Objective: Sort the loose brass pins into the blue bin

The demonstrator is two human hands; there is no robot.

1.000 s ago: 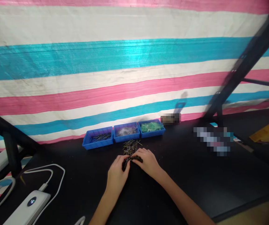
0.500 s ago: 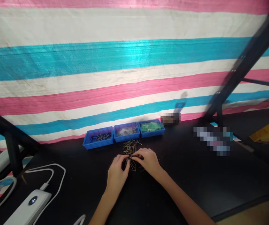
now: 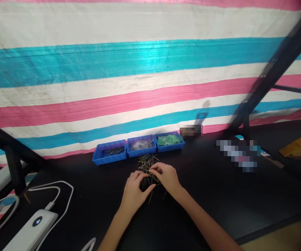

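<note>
A loose pile of thin, long metal pieces [image 3: 145, 162], screws or nails in gold and dark tones, lies on the black table. My left hand [image 3: 134, 191] curves round the pile's near left side, thumb and fingers apart. By its thumb tip, one thin piece [image 3: 150, 198] points toward me. Over the right of the pile, my right hand [image 3: 167, 177] has thumb and forefinger drawn together; whatever is between them is too small to make out. Behind the pile, a blue bin [image 3: 110, 161] holds more dark thin pieces.
Next to that bin stand a blue bin [image 3: 141, 152] with clear bags and another blue bin [image 3: 170, 148] with green bags. A white power bank [image 3: 32, 230] with a white cable [image 3: 70, 195] lies at left. A yellow packet [image 3: 299, 144] is far right.
My left thumb has moved away from its fingers, widening the gap. Pieces at the near side of the pile have shifted, with one now sticking out toward me. My right hand has barely moved.
</note>
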